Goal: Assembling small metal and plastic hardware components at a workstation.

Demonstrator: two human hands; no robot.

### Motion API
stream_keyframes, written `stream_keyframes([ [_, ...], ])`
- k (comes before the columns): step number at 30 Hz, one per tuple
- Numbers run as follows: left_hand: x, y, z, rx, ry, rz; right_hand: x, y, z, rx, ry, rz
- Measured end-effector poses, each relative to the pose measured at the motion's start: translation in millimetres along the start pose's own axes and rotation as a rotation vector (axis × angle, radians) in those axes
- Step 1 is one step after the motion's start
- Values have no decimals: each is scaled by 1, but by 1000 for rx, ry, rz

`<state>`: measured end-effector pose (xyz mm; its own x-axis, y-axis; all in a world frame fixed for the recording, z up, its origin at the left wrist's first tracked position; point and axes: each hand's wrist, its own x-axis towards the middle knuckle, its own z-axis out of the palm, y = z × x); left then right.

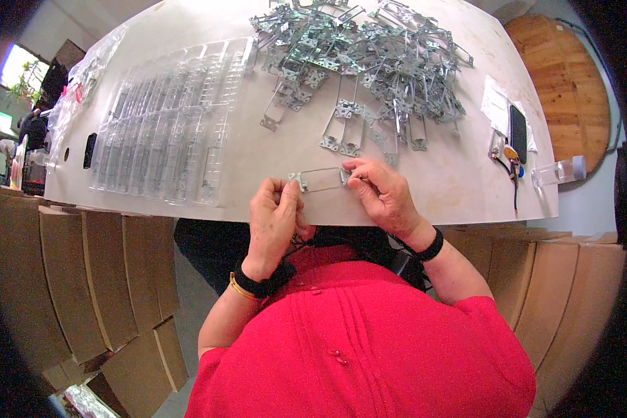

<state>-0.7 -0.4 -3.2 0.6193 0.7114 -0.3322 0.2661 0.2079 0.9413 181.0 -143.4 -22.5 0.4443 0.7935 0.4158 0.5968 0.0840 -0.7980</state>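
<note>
Between my two hands, over the near edge of the table, is a metal wire bracket: two thin parallel rods with a small plate at each end. My left hand pinches the left end plate between thumb and fingers. At the other end, my right hand grips the right plate with thumb and forefinger. Beyond my hands lies a large tangled heap of similar metal brackets. A couple of them lie just in front of the heap, closest to my right hand.
A clear plastic compartment tray holding metal pieces lies on the table to the left. On the right are a dark phone, a small tool with a yellow part and a clear bottle. Cardboard boxes stand below.
</note>
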Motion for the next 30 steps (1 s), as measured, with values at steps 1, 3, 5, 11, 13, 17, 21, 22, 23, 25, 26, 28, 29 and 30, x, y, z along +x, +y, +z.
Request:
stream_keyframes([
  [1,2,-3,0,-20,13,20,0,0,0,13,-28,20],
  [3,4,-1,0,-38,25,42,-1,-2,-2,26,-54,40],
  [5,6,4,2,-81,22,19,-2,-4,-5,51,-113,67],
  [11,10,4,10,-33,84,99,-5,4,-6,96,-218,-5],
  [13,11,0,11,60,140,162,-5,5,-8,60,-249,-2],
  [17,6,-7,13,482,225,429,-5,0,-11,50,-281,55],
  [21,-1,3,21,509,179,335,-6,0,-10,63,-242,78],
  [22,-2,4,21,498,172,347,-4,-1,-9,66,-203,50],
  [23,-2,3,21,486,166,359,-3,-2,-8,70,-164,22],
  [25,5,-5,17,527,157,481,-2,-5,-4,49,-101,-2],
  [26,7,-8,15,568,146,604,-1,-5,-3,29,-36,-27],
  [28,6,-4,17,563,145,609,-1,-4,-4,2,-28,-45],
  [29,5,-3,18,558,145,614,0,-3,-4,-25,-21,-64],
  [30,4,-3,19,558,146,614,0,-2,-4,-24,-22,-65],
])
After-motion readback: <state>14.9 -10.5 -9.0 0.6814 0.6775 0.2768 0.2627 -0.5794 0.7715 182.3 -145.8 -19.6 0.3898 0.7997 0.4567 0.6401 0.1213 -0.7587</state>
